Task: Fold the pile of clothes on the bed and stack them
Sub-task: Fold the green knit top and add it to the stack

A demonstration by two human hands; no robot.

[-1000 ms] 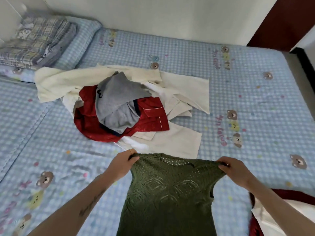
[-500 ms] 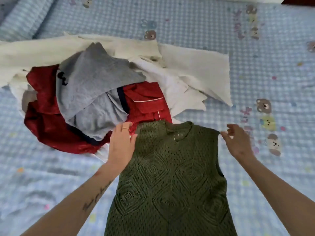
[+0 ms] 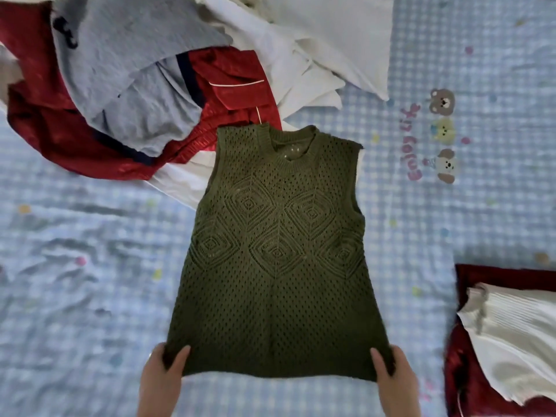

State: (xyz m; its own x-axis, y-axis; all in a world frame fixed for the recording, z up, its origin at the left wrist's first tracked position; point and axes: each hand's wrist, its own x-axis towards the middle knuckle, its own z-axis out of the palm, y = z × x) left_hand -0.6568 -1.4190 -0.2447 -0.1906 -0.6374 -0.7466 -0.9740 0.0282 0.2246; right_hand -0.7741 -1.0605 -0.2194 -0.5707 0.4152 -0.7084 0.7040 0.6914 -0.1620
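Both hands now grip the hem of the green knit vest (image 3: 278, 254): left hand (image 3: 164, 377) pinching the left corner, right hand (image 3: 394, 380) the right, having left its shoulders a moment ago. It lies spread flat on the bed (image 3: 75, 281), collar overlapping the unfolded pile (image 3: 144, 85), ready for its first fold. No containers in sight; at far right, a folded stack (image 3: 508, 335) waits.
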